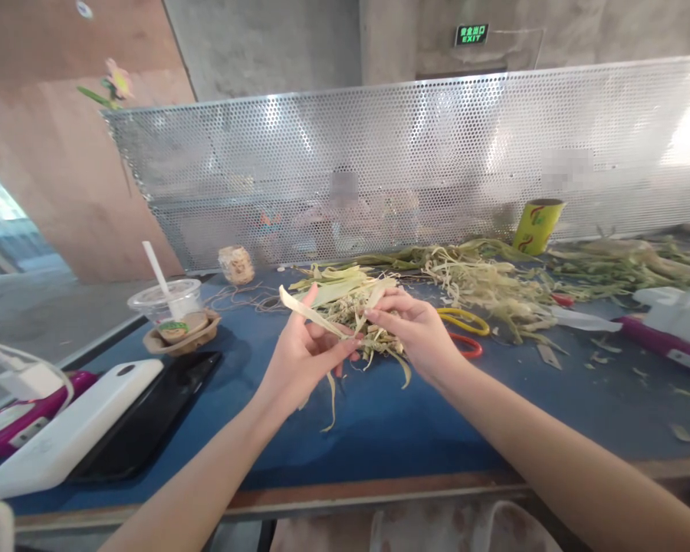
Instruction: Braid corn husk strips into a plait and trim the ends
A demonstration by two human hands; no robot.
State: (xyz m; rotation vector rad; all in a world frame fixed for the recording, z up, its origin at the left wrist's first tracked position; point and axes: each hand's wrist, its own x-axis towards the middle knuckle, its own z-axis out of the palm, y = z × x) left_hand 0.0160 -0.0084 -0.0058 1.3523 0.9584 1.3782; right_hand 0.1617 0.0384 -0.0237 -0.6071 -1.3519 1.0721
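Observation:
My left hand (299,349) is closed, pinching a pale, flat strip of plant fibre (306,308) that looks like corn husk. One end of the strip sticks up past my thumb. Opposite it, my right hand (417,330) pinches another light husk piece (376,295) between thumb and fingers. Both sets of fingertips nearly meet over a small woven or knotted bunch of fibres (345,310), partly hidden by the hands. Thin ends dangle below, one curling down (331,402). Just right of my right hand lie a yellow loop (465,320) and a red loop (470,346), like scissor handles.
Loose husk strips (465,276) spread across the back of the blue table (391,437). Left stand a plastic cup (169,303) in a cardboard holder, a black phone (149,414) and a white device (80,422). A yellow tube (537,228) stands by the perforated metal screen (299,153).

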